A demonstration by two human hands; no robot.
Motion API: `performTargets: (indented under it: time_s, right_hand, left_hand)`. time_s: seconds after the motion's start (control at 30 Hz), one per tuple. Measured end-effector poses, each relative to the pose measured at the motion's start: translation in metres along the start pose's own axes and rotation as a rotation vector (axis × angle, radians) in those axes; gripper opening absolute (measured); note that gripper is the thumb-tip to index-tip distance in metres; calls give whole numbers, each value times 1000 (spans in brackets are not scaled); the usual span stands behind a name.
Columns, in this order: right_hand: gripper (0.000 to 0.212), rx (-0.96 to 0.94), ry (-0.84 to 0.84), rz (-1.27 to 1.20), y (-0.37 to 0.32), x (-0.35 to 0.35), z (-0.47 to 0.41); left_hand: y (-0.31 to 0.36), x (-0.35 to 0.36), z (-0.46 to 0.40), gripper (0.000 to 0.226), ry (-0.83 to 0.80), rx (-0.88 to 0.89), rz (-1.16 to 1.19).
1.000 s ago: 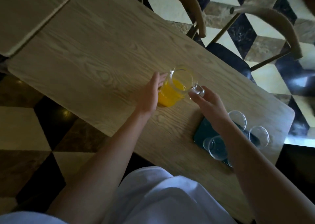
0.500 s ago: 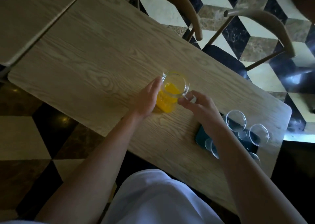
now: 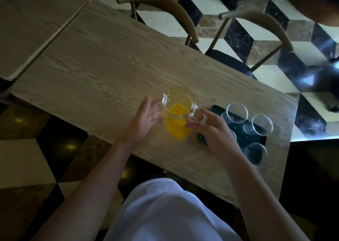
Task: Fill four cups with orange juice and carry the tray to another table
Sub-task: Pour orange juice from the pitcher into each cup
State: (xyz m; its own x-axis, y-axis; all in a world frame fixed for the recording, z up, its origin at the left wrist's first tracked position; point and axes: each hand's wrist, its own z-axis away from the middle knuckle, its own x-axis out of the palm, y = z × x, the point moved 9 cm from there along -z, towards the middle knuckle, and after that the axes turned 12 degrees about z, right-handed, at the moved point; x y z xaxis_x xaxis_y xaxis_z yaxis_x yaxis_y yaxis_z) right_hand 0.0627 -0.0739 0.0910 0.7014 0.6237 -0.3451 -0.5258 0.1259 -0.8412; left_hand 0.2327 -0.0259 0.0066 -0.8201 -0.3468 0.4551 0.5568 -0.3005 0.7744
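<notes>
My left hand (image 3: 145,118) lies flat and spread against the juice pitcher (image 3: 177,116) while my right hand (image 3: 211,130) pinches its handle, beside the tray (image 3: 256,140) of empty cups (image 3: 236,112)

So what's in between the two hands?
The glass pitcher of orange juice sits between them in the head view. The left hand rests open against its side, and the right hand has its fingers at the handle side.
</notes>
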Motion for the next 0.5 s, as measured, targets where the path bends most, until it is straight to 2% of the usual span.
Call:
performTargets:
  time_s: [0.1,0.27,0.5]
  right_hand:
    - [45,-45,38,-39,-4,-8,35]
    - [47,-109,130,-121,-2,-34,97]
    - [15,-210,256,-277,33,-73,186]
  left_hand:
    - [-5,18,25,78,-4,8,59]
    - [-11,70,71,79,-95,40,92]
    - [-48,140,117,83,-217,37,50]
